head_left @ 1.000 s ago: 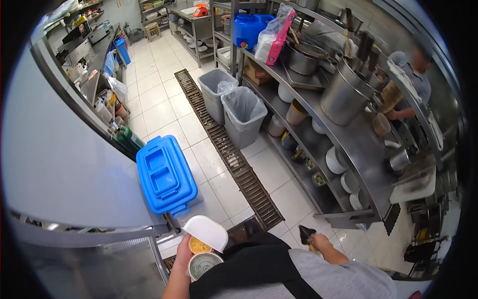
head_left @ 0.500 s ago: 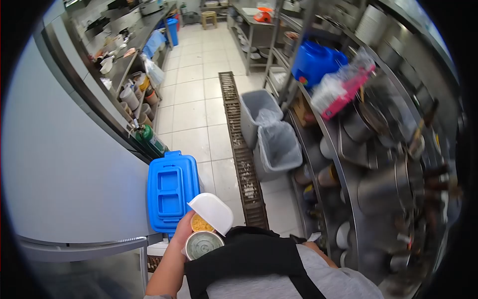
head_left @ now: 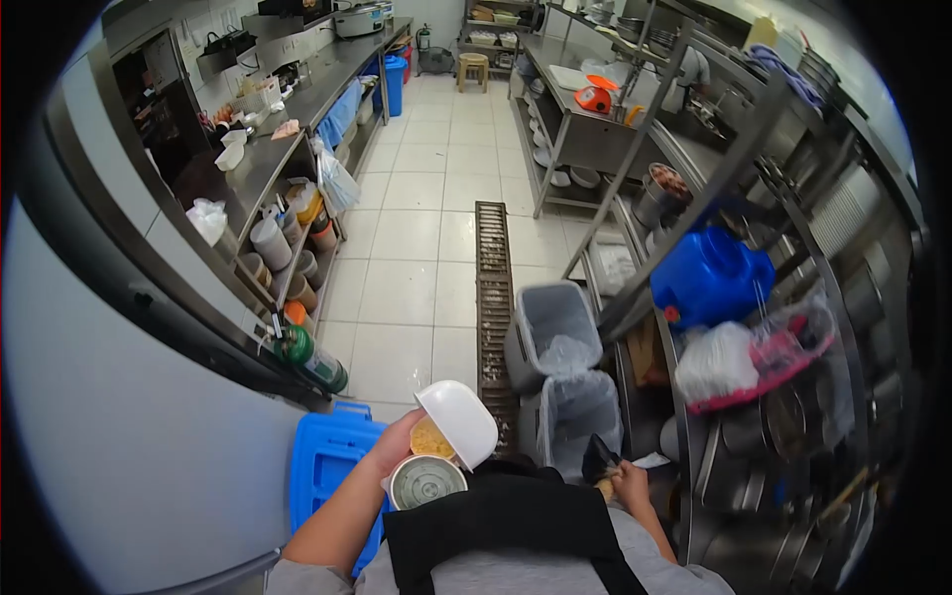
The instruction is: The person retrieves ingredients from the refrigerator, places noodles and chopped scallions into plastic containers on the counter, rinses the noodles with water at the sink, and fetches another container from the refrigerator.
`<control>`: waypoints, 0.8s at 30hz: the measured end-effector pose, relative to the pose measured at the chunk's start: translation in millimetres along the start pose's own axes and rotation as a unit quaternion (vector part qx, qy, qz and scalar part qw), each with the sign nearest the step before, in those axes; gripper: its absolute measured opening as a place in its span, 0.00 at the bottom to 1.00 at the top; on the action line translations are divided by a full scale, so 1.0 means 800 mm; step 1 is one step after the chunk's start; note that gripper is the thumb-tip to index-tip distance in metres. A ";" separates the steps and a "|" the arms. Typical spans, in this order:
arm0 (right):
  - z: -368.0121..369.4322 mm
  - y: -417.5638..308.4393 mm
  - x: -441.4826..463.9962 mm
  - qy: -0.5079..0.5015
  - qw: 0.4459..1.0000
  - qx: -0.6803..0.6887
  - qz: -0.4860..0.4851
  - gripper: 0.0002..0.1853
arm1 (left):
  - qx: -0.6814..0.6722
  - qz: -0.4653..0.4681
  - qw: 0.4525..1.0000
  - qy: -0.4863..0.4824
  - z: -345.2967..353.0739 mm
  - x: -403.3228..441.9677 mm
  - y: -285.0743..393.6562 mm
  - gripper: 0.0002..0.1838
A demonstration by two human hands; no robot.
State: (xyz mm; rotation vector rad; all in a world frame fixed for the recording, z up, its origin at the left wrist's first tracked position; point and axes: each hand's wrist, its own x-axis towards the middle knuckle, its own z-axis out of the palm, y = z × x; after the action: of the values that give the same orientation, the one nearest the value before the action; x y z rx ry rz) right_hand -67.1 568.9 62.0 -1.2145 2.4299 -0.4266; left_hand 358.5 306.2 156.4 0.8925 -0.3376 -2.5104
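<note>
Floor grate (head_left: 493, 297): landmark for all places below, running lengthwise along pale tiles.

Pale smooth panel (head_left: 129, 397), large: far left of the grate.
Steel counter (head_left: 342, 69), long, loaded: left of the grate, toward its far end and beyond.
Blue bin (head_left: 332, 451), lidded: left of the grate's near end, partly covered by the left forearm.
Grey bins (head_left: 544, 332), two, clear-lined: just right of the grate.
Blue jug (head_left: 712, 276): well right of the grate, on a steel rack.
Green cylinder (head_left: 309, 359): left of the grate, near the panel.

Left hand (head_left: 399, 438): just left of the grate's near end, grasping a group of containers; the placing of each finger is hidden.
Right hand (head_left: 631, 484): right of the grate's near end, fingers closed on a dark object.
White tub (head_left: 464, 421): tilted, overlapping the grate's near edge in view, against the cup.
Round vessel (head_left: 428, 484), ringed base or lid: left of the grate, nearer the body.
Cup of yellow food (head_left: 431, 438): left of the grate, between tub and vessel.
Dark object (head_left: 599, 458), pointed: right of the grate, identity unclear.
</note>
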 end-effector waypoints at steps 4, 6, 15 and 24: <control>-0.001 -0.029 0.112 -0.022 0.999 0.015 -0.021 0.08 | -0.015 0.026 0.999 0.015 -0.001 0.074 0.078 0.24; 0.026 -0.023 0.187 -0.064 0.997 0.020 -0.036 0.08 | -0.027 0.043 0.999 0.003 -0.003 0.109 0.119 0.24; 0.016 -0.255 0.545 -0.188 0.943 -0.081 -0.263 0.10 | -0.090 0.177 0.977 0.077 0.028 0.217 0.295 0.25; 0.089 -0.501 0.789 -0.168 0.915 -0.089 -0.356 0.10 | -0.157 0.271 0.945 0.095 -0.081 0.283 0.456 0.26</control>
State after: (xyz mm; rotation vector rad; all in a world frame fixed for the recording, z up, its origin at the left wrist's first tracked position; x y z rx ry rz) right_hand -103.2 -181.3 43.2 -2.0567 1.7040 -0.1627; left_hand 365.6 -126.2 120.9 0.7763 -0.0937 -1.8866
